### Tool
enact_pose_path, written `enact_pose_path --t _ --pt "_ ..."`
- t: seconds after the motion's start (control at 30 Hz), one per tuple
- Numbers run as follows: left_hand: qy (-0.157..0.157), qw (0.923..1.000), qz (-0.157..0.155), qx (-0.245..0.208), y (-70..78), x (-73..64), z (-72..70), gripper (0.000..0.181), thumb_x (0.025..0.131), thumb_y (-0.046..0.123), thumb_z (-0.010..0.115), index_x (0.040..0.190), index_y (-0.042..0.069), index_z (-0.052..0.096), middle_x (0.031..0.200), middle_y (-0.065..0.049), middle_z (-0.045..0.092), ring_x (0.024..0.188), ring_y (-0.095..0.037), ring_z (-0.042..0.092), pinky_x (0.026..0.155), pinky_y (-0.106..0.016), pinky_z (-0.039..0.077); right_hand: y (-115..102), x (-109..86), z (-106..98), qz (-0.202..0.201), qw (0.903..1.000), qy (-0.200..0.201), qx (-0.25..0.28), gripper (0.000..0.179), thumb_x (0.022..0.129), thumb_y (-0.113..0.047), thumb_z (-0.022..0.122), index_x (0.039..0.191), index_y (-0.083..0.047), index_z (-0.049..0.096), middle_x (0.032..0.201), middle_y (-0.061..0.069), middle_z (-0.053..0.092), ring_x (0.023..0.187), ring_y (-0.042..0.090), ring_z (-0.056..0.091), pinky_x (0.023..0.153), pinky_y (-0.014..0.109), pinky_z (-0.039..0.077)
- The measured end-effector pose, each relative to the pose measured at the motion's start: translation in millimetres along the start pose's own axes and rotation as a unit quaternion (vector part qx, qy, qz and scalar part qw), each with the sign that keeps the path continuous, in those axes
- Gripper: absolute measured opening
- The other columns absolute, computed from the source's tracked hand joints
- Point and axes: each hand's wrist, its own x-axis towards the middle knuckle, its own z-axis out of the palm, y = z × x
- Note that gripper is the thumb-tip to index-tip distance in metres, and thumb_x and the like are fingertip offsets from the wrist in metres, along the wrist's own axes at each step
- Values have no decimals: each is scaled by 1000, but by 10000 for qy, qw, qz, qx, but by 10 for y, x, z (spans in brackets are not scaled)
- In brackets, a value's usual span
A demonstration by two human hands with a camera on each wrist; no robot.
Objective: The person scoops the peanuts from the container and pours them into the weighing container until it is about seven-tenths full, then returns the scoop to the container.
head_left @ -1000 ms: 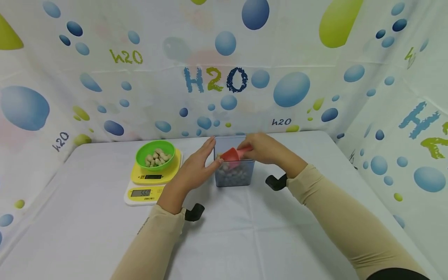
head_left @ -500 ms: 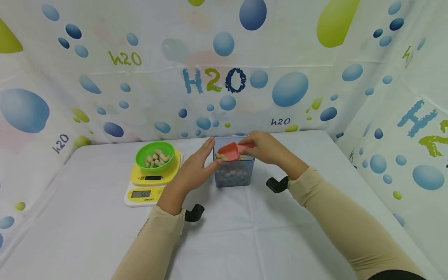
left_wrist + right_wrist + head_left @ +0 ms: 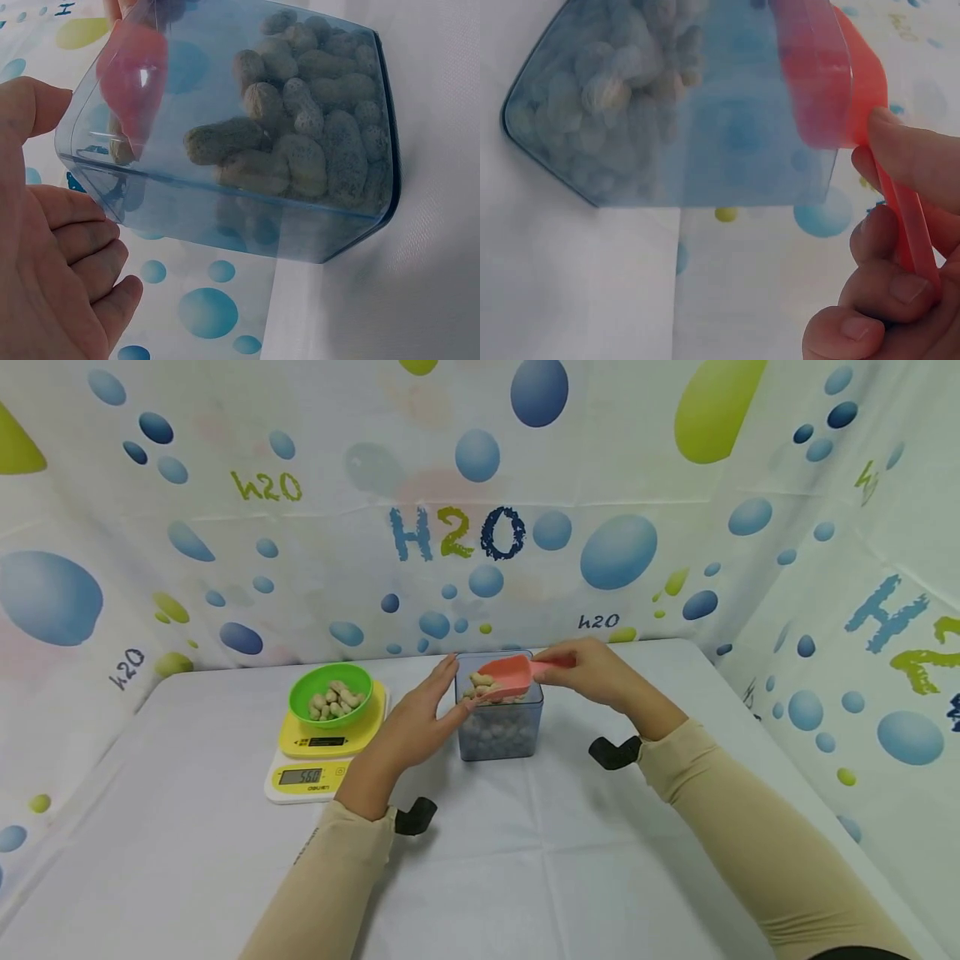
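Note:
My right hand grips the handle of a coral-red scoop, thumb and fingers wrapped round it in the right wrist view. Several unshelled peanuts lie in the scoop's bowl, held at the rim of a clear bluish plastic box. More peanuts fill the lower part of this box, seen through its wall in the left wrist view. My left hand is at the box's left side, fingers extended, with the thumb and index finger at the rim.
Left of the box stands a yellow and white kitchen scale, its display reading about 560, decimal point unclear. On it sits a green bowl with several peanuts. A white cloth covers the table; a patterned curtain hangs behind.
The scoop has risen from inside the box to its rim, now carrying peanuts. My right hand has moved up and slightly right with it. The left hand stays in place.

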Motion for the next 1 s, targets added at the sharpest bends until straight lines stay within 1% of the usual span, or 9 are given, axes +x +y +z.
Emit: enact_pose_path --t 0.13,0.27,0.5,0.63,0.77,0.9,1.0 --pt "24 10000 79 -27 -14 -1 6 74 100 52 45 160 23 10 166 5 8 153 -20 13 121 -50 21 27 -8 -36 5 10000 50 78 49 90 -44 69 131 -18 65 128 4 62 117 26 57 99 50 50" --pt "69 9999 85 -3 -11 4 6 74 101 50 45 160 22 11 166 3 9 153 -21 13 121 -50 20 28 -13 -63 -23 9999 109 106 48 91 -42 69 132 -17 65 128 4 62 116 26 57 99 50 51" --pt "108 9999 39 5 6 14 12 74 101 47 47 160 20 12 166 3 9 153 -21 14 121 -50 20 20 -16 -85 -43 9996 159 232 48 91 -40 69 131 -15 65 126 4 61 115 25 57 98 48 51" --pt "159 9999 -36 45 8 -23 -28 75 100 49 47 160 20 12 166 1 10 153 -21 14 121 -50 21 -18 -6 -71 -102 9992 193 329 46 91 -37 70 131 -14 65 126 5 61 114 25 57 98 48 51" --pt "219 9996 -136 141 -16 -88 -132 77 99 53 46 160 24 9 167 3 7 153 -21 11 121 -51 21 -93 7 -54 -141 9988 305 362 45 91 -36 70 131 -15 65 126 5 62 113 24 58 97 48 51" --pt "372 9989 -199 187 -104 -198 -324 77 100 53 46 160 23 7 167 3 5 153 -24 9 121 -54 18 -235 61 -15 -311 9982 336 389 45 92 -37 69 131 -16 65 125 4 64 109 23 59 93 45 53" --pt "475 9978 -379 270 -210 -308 -481 78 100 55 44 160 22 6 167 4 3 153 -27 9 120 -57 17 -382 128 52 -415 9973 311 522 45 91 -39 69 131 -17 66 125 3 64 107 22 58 91 43 53"
